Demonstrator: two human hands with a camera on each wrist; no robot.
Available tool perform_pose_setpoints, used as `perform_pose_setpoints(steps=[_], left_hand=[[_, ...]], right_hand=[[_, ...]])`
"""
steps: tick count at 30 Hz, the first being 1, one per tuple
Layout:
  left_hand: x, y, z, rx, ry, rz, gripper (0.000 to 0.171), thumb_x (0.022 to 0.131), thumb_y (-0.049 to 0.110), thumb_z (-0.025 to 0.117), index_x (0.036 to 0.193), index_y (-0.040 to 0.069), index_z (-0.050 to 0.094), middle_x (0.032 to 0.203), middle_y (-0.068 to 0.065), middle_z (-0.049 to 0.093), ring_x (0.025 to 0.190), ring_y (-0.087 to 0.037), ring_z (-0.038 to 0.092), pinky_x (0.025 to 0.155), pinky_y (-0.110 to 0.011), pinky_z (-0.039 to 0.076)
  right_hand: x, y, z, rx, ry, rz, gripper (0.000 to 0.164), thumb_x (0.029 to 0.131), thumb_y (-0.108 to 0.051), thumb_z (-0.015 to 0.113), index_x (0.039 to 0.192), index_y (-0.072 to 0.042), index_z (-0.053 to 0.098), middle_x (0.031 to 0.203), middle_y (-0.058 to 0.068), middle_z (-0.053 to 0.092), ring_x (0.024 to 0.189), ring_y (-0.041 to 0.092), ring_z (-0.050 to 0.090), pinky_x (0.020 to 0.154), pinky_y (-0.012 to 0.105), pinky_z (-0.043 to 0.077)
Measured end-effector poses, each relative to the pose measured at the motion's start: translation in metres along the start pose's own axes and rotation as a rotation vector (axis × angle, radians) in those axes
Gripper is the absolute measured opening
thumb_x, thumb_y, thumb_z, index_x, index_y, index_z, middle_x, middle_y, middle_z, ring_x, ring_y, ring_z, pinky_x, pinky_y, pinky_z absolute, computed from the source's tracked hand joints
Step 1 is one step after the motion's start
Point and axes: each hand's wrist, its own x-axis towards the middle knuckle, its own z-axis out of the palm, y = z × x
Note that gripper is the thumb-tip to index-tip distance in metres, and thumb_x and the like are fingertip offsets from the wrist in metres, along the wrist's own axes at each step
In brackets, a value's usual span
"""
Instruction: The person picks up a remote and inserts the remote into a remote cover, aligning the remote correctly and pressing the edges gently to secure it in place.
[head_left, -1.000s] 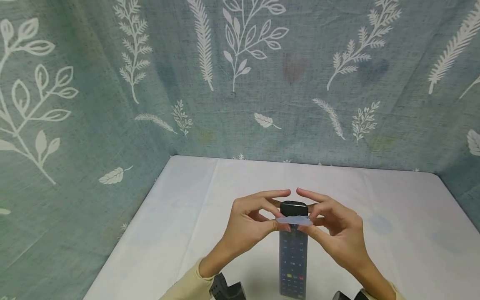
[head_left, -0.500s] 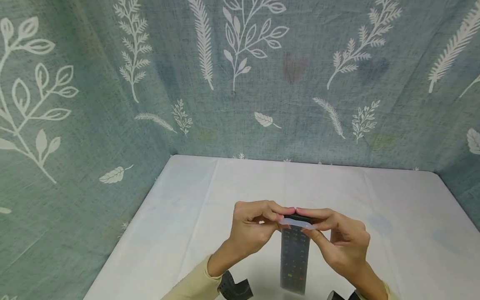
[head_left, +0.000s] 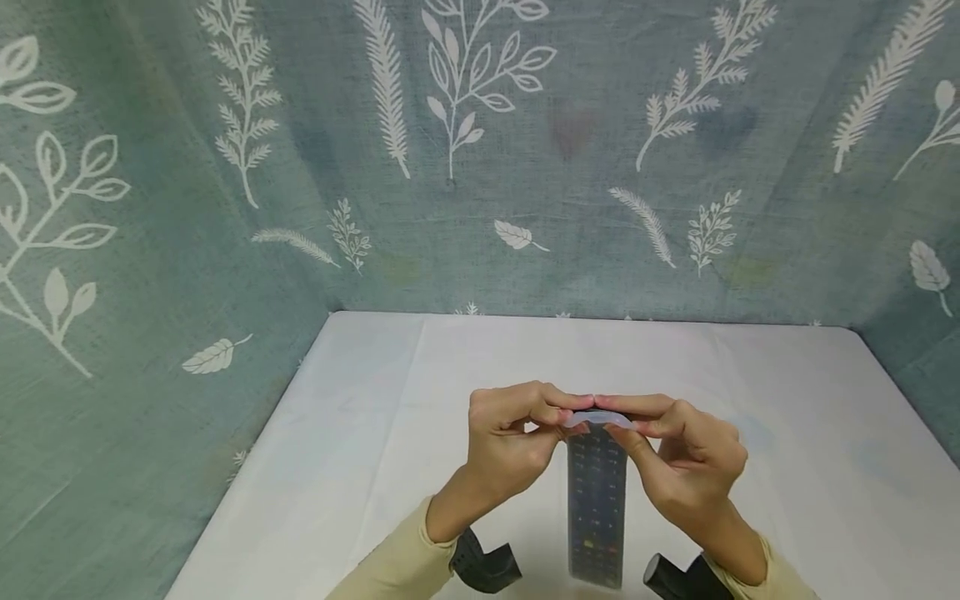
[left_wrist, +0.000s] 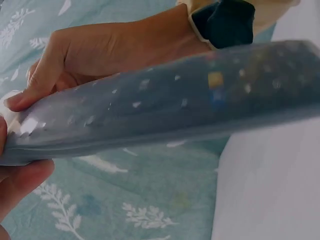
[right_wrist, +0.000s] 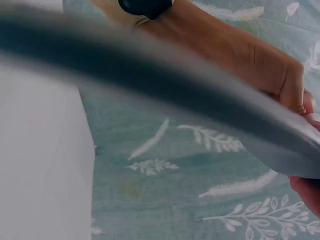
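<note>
A dark remote control (head_left: 595,500) hangs above the table inside a translucent sleeve-like cover (left_wrist: 150,112), its several buttons showing through. In the head view, the cover's pale, bowed open edge (head_left: 597,418) is at the top, with only a dark sliver of the remote's end behind it. My left hand (head_left: 513,437) pinches the left side of that edge between thumb and fingers. On the right side my right hand (head_left: 686,454) pinches it likewise. Both index fingertips meet over the remote's end, which they mostly hide. The right wrist view shows the cover's side, blurred.
A white-covered table (head_left: 420,367) lies beneath the hands. Blue-green leaf-patterned cloth (head_left: 450,250) rises behind it and at the sides. Black wrist devices (head_left: 487,567) sit below both hands.
The remote's black end stuck out above the cover, with both index fingers raised. The index fingers came down on it, and the end is now almost level with the cover's edge.
</note>
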Motion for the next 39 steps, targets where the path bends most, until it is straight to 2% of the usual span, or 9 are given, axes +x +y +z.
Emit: perform_pose_setpoints(steps=[2, 5, 12, 16, 21, 25, 31, 35, 39], left_hand=[[0.001, -0.001, -0.004, -0.001, -0.003, -0.023, 0.029, 0.063, -0.03, 0.065, 0.066, -0.003, 0.055, 0.072, -0.028, 0.065, 0.065, -0.033, 0.068, 0.057, -0.026, 0.058], [0.003, -0.002, -0.009, -0.005, 0.001, -0.105, 0.026, 0.066, -0.026, 0.069, 0.071, -0.004, 0.056, 0.08, -0.028, 0.066, 0.064, -0.03, 0.068, 0.055, -0.028, 0.058], [0.005, -0.001, -0.02, -0.067, 0.111, -0.482, 0.015, 0.078, -0.013, 0.069, 0.086, -0.007, 0.058, 0.106, -0.025, 0.064, 0.079, -0.027, 0.069, 0.052, -0.038, 0.058], [0.002, 0.0, -0.021, -0.109, 0.167, -0.629, 0.015, 0.08, -0.005, 0.071, 0.089, -0.006, 0.059, 0.112, -0.021, 0.062, 0.093, -0.026, 0.067, 0.056, -0.042, 0.059], [-0.002, 0.0, -0.021, -0.125, 0.187, -0.733, 0.019, 0.082, 0.0, 0.072, 0.098, -0.005, 0.063, 0.114, -0.013, 0.063, 0.095, -0.025, 0.066, 0.059, -0.043, 0.059], [-0.004, 0.0, -0.024, -0.125, 0.181, -0.768, 0.022, 0.082, 0.0, 0.072, 0.102, -0.005, 0.066, 0.116, -0.01, 0.062, 0.097, -0.026, 0.065, 0.06, -0.043, 0.059], [-0.009, -0.001, -0.026, -0.219, 0.199, -0.759, 0.035, 0.076, 0.007, 0.079, 0.103, -0.01, 0.065, 0.125, -0.012, 0.056, 0.103, -0.034, 0.062, 0.061, -0.046, 0.058], [-0.011, 0.002, -0.025, -0.231, 0.204, -0.686, 0.04, 0.074, 0.01, 0.08, 0.101, -0.014, 0.063, 0.125, -0.017, 0.056, 0.1, -0.033, 0.063, 0.061, -0.047, 0.058], [-0.011, 0.001, -0.023, -0.182, 0.19, -0.571, 0.024, 0.077, -0.001, 0.075, 0.093, -0.016, 0.063, 0.115, -0.025, 0.061, 0.085, -0.029, 0.068, 0.059, -0.045, 0.058]], right_hand=[[0.0, 0.003, -0.002, -0.011, -0.01, 0.039, 0.03, 0.078, 0.011, 0.07, 0.061, 0.016, 0.046, 0.087, 0.027, 0.068, 0.081, 0.026, 0.07, 0.05, 0.013, 0.046], [0.003, 0.005, -0.007, -0.055, -0.049, 0.184, 0.027, 0.08, 0.008, 0.07, 0.066, 0.015, 0.048, 0.092, 0.023, 0.069, 0.084, 0.024, 0.07, 0.062, 0.018, 0.055], [0.008, 0.001, -0.012, -0.183, -0.11, 0.606, 0.015, 0.078, 0.016, 0.067, 0.087, 0.009, 0.057, 0.113, 0.024, 0.063, 0.089, 0.022, 0.069, 0.061, 0.029, 0.059], [0.004, 0.001, -0.009, -0.26, -0.045, 0.722, 0.017, 0.078, 0.016, 0.067, 0.092, 0.01, 0.061, 0.116, 0.022, 0.063, 0.086, 0.024, 0.07, 0.06, 0.036, 0.058], [-0.001, 0.004, -0.009, -0.32, -0.023, 0.793, 0.022, 0.08, 0.01, 0.069, 0.103, 0.011, 0.065, 0.11, 0.013, 0.067, 0.082, 0.02, 0.07, 0.059, 0.036, 0.059], [-0.004, 0.008, -0.011, -0.356, -0.078, 0.8, 0.021, 0.082, 0.007, 0.068, 0.103, 0.01, 0.067, 0.109, 0.015, 0.066, 0.083, 0.018, 0.07, 0.06, 0.035, 0.059], [-0.004, 0.013, -0.011, -0.344, -0.153, 0.752, 0.004, 0.086, 0.008, 0.062, 0.089, 0.005, 0.062, 0.123, 0.018, 0.061, 0.079, 0.019, 0.07, 0.059, 0.032, 0.058], [-0.003, 0.014, -0.01, -0.319, -0.162, 0.652, 0.006, 0.086, 0.012, 0.06, 0.086, 0.007, 0.057, 0.118, 0.022, 0.062, 0.078, 0.018, 0.07, 0.059, 0.029, 0.058], [0.0, 0.016, -0.008, -0.389, -0.151, 0.465, 0.005, 0.086, 0.008, 0.063, 0.084, 0.009, 0.058, 0.107, 0.023, 0.066, 0.076, 0.012, 0.069, 0.058, 0.018, 0.055]])
